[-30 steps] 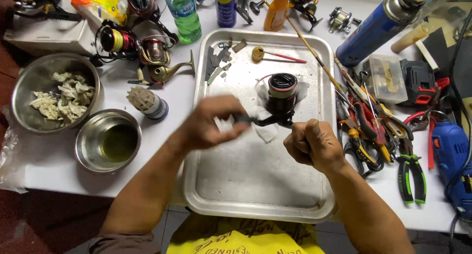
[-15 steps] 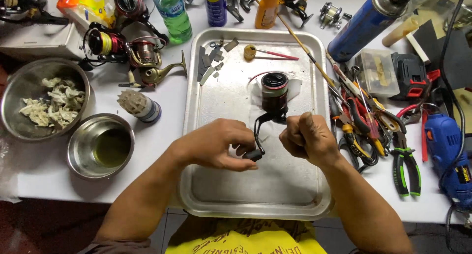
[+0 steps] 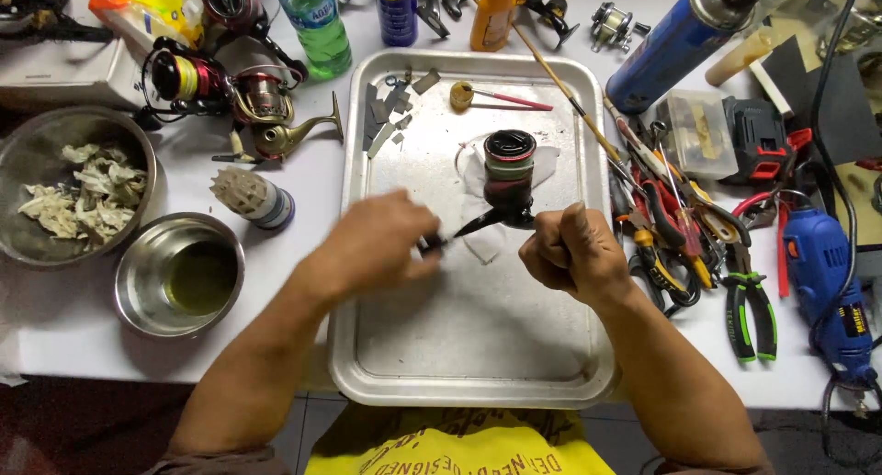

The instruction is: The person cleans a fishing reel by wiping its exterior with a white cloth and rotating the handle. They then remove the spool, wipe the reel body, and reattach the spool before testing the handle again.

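Black and dark red, the spinning fishing reel [image 3: 508, 176] stands spool-up on a white tissue in the upper middle of the dull aluminium tray [image 3: 478, 346], apparently so that loose parts stay contained. The left hand [image 3: 372, 245] is closed, fingertips pinching the reel's black handle end, seemingly to steady it. The right hand [image 3: 574, 250] is fisted beside the reel's base; whether it grips anything cannot be told. Behind the tray stand a green plastic bottle with blue label [image 3: 317, 20], a blue spray can [image 3: 397, 11] and an orange bottle [image 3: 491, 16]. A blue gas torch canister [image 3: 680, 39] lies slanted at upper right.
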